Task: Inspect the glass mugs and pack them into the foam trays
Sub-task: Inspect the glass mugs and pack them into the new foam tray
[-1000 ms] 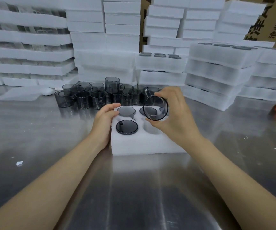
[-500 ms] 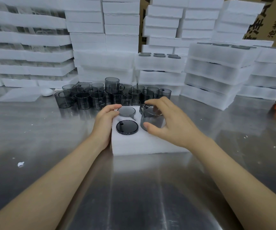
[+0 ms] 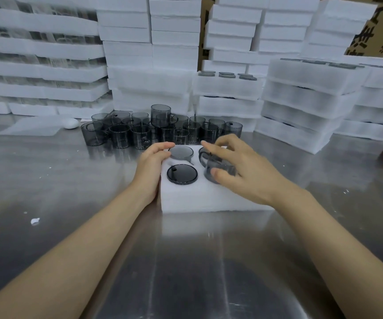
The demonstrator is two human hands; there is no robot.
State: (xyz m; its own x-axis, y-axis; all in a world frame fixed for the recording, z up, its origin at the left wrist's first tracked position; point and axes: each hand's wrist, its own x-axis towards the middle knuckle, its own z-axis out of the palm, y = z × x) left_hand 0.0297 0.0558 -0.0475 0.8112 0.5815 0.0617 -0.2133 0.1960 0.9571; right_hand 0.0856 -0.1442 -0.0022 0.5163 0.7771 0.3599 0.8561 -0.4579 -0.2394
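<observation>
On the steel table, at the near foam tray:
Right hand: thumb and curled fingers grip a smoky glass mug; grip closed round its upper wall.
Gripped mug: part-way down in the near-right pocket of the foam tray, upper portion and handle above the foam surface; handle faces the far left.
Left hand: laid against the tray's left edge, fingers curled over its far-left corner; holds the tray.
Tray contents: one mug seated in the near-left pocket, another in the far-left pocket. Far-right pocket mostly hidden by the right hand; contents cannot be told.
Loose mugs: cluster standing on the table just beyond the tray, one stacked on top.
Background: stacks of white foam trays along the far side, some showing mug rims; cardboard boxes behind.
</observation>
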